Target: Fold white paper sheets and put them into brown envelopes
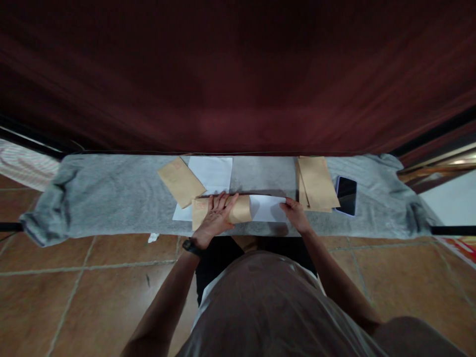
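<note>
A brown envelope (pixel 241 210) lies crosswise in front of me, with a folded white paper (pixel 268 207) sticking partway out of its right end. Flat on the envelope, fingers spread, rests my left hand (pixel 216 216). My right hand (pixel 296 214) pinches the right edge of the white paper between thumb and fingers. Beyond my left hand is a white sheet (pixel 211 173), and another brown envelope (pixel 181 182) lies slanted over its left side. How deep the paper sits inside the envelope is hidden.
To the right lies a stack of brown envelopes (pixel 319 183), beside a dark-screened phone (pixel 346 196). Grey cloth (pixel 119 196) covers the narrow surface. A dark red curtain (pixel 238 89) hangs behind it. On the tiled floor is a white scrap (pixel 152 238).
</note>
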`<state>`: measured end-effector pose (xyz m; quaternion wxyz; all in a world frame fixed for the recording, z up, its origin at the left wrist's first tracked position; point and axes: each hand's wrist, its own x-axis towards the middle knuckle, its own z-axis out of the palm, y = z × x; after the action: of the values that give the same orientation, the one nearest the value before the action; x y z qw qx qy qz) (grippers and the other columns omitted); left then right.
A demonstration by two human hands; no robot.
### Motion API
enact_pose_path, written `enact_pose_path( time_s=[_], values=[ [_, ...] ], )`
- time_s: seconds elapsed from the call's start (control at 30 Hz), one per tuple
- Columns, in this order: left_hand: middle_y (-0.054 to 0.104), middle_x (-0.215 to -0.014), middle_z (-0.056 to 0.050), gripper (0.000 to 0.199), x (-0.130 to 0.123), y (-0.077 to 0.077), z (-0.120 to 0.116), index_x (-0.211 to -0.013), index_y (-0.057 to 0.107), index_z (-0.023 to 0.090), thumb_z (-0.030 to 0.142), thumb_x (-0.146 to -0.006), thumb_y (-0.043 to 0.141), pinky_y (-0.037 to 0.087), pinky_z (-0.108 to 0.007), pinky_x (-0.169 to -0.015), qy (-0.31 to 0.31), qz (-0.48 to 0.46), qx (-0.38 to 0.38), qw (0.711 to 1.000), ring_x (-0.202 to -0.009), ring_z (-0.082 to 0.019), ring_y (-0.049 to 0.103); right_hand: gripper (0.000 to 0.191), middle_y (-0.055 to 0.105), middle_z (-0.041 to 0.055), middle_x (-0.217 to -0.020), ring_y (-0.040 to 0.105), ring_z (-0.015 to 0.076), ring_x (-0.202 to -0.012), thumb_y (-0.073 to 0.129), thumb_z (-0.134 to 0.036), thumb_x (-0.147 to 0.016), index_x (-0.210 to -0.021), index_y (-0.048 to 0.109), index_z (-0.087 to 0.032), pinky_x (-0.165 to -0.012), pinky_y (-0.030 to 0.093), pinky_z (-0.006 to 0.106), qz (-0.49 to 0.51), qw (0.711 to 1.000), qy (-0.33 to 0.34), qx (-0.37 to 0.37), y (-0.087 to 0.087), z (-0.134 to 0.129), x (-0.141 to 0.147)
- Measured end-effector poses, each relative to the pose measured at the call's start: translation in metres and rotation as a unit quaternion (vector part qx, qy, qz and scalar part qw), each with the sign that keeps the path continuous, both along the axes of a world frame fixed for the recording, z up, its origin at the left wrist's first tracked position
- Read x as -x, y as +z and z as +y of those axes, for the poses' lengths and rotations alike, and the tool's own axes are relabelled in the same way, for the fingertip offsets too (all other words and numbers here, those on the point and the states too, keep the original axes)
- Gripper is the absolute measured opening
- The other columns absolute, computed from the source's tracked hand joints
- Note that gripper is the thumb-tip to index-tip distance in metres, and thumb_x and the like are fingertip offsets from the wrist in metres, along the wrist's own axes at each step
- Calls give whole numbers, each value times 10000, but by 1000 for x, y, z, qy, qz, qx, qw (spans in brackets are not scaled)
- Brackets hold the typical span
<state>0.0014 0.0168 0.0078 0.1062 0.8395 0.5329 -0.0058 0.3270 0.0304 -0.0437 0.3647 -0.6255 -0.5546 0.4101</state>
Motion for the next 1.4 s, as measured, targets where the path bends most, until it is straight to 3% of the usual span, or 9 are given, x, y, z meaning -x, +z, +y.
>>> enact_pose_path(
  time_s=[0.17, 0.3, 0.7, 0.9, 1.07, 1.4],
  values=[
    [309, -1626, -205, 1259, -4, 0, 1, -1631, 100, 240, 408, -668, 894, 141, -670, -1219, -2, -2, -2, 1000, -1523, -407, 238, 342, 674, 31, -786, 592, 183, -708, 544, -492, -813, -909, 677, -192, -669, 450, 292, 1, 999, -39, -2, -2, -2, 3],
    [315, -1625, -198, 1244, -7, -1, 1, -1630, 104, 251, 422, -678, 887, 134, -675, -1219, -8, 1, -9, 1000, -1526, -403, 235, 415, 629, 12, -711, 541, 171, -648, 524, -565, -828, -896, 677, -185, -610, 409, 279, 5, 998, -67, 12, -3, -4, 0],
    [312, -1630, -189, 1225, -20, -3, 1, -1625, 131, 268, 413, -676, 893, 110, -663, -1227, -30, 2, -7, 1000, -1539, -397, 199, 351, 653, 11, -675, 557, 164, -624, 564, -495, -797, -810, 718, -181, -592, 424, 266, 0, 999, -44, 30, -2, -6, 8],
    [330, -1626, -179, 1219, -21, -3, -2, -1628, 121, 259, 521, -695, 861, 105, -652, -1233, -34, -24, -10, 999, -1545, -393, 188, 362, 681, 24, -710, 598, 179, -643, 546, -477, -792, -859, 732, -174, -591, 453, 270, 1, 998, -40, 42, -2, -7, 8],
    [336, -1626, -181, 1199, -29, -4, -2, -1628, 126, 257, 568, -712, 834, 109, -664, -1226, -41, -29, -7, 999, -1548, -397, 176, 298, 648, 4, -659, 575, 166, -622, 560, -445, -776, -785, 710, -188, -587, 435, 259, -3, 999, -19, 50, 1, -7, 13],
    [300, -1651, -158, 1191, -49, -2, 3, -1628, 97, 273, 477, -722, 843, 47, -651, -1232, -75, -34, 17, 996, -1570, -366, 76, 217, 623, -10, -620, 587, 151, -585, 489, -355, -766, -678, 633, -217, -520, 430, 220, 13, 995, 43, 84, 4, -8, 35]
  ],
)
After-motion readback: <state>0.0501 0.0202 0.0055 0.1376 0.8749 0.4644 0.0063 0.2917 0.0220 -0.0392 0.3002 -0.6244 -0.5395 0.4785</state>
